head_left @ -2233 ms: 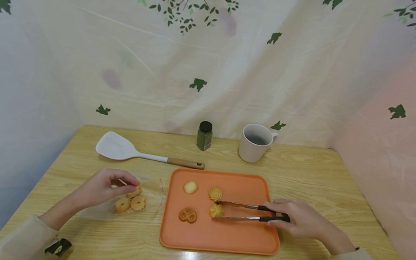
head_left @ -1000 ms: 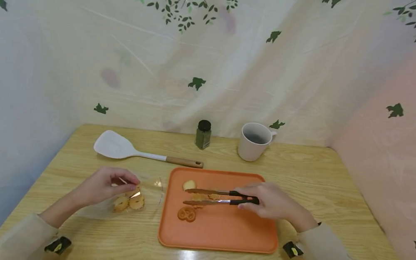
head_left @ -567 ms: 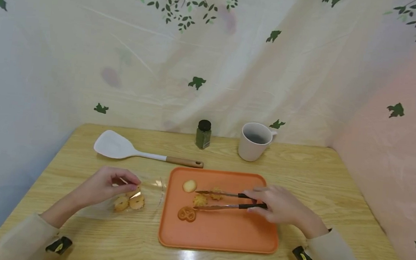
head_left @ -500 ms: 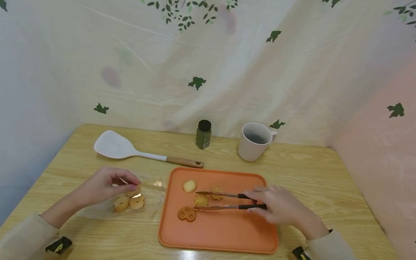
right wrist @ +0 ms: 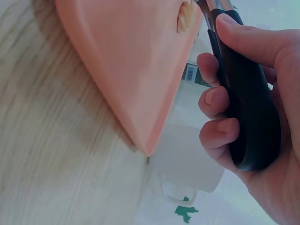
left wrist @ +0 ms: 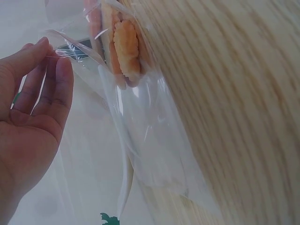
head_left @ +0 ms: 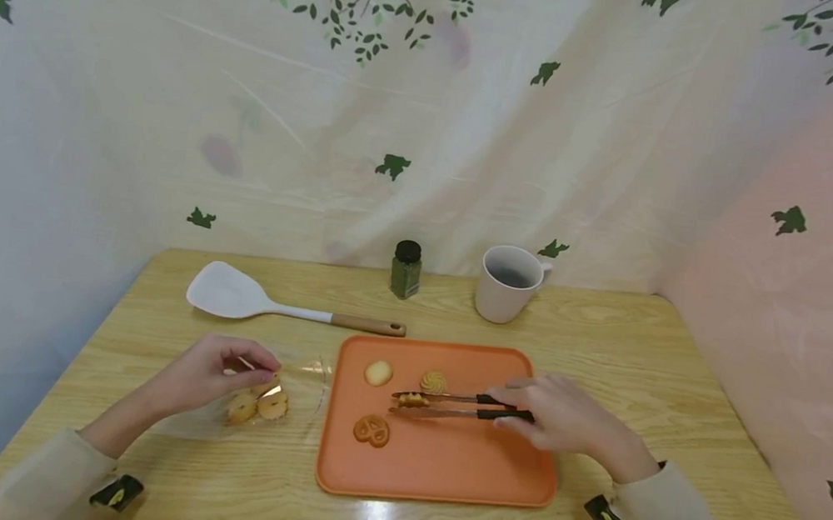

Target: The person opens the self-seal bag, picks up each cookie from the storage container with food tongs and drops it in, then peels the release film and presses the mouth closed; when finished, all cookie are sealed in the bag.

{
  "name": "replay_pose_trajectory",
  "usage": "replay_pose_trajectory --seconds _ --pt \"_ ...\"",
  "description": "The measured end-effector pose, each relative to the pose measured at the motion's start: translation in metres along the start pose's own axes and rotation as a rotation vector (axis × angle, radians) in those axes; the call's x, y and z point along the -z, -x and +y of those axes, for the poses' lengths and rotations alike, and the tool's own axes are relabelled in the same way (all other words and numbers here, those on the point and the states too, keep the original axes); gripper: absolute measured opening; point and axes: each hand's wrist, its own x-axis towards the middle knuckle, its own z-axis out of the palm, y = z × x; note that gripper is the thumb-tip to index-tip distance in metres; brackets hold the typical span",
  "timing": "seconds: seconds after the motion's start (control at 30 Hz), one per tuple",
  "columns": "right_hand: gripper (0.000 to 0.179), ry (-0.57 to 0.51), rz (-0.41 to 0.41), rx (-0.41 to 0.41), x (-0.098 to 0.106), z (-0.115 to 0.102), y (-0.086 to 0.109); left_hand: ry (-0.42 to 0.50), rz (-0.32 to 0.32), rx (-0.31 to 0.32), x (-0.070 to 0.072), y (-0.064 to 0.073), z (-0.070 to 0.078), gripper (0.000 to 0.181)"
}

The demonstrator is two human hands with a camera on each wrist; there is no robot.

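My left hand (head_left: pixel 213 370) pinches the edge of a clear plastic bag (left wrist: pixel 154 136) on the left of the table. Several ring-shaped cookies (head_left: pixel 272 404) lie inside the bag. In my right hand (head_left: pixel 574 418) are tongs with black handles (right wrist: pixel 248 93), held over the orange tray (head_left: pixel 472 466). A butter cookie (head_left: pixel 414 400) sits tilted between the tong tips. Behind the tongs lies a swirled cookie (head_left: pixel 433 381). A round pale cookie (head_left: pixel 379 373) and a pretzel-shaped cookie (head_left: pixel 371 431) are on the tray's left side.
A white spatula (head_left: pixel 228 292) with a wooden handle lies behind the bag and reaches toward the tray. A green spice jar (head_left: pixel 406 272) with a black lid and a light mug (head_left: pixel 507 290) stand at the back, before a hanging patterned cloth (head_left: pixel 308 132).
The tongs carried the butter cookie leftward from beside the swirled one, spread around it on the tray, and now stand closer together with it tilted between them. The left hand stays put.
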Motion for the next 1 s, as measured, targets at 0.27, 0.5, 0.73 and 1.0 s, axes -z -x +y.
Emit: replay_pose_trajectory --seconds 0.27,0.5,0.73,1.0 --pt "0.034 -0.045 0.056 0.037 -0.004 0.004 0.005 -0.001 0.002 0.007 0.001 0.001 0.000 0.010" --pt "0.036 -0.101 0.063 0.055 0.002 -0.005 -0.021 -0.005 0.012 -0.003 0.003 0.002 -0.001 0.010" --pt "0.015 -0.054 0.060 0.168 -0.004 -0.026 -0.084 -0.026 0.036 0.000 0.003 0.001 0.000 0.013" --pt "0.007 0.053 0.041 0.216 -0.024 -0.049 -0.142 -0.032 0.040 -0.004 0.005 0.000 0.002 0.016"
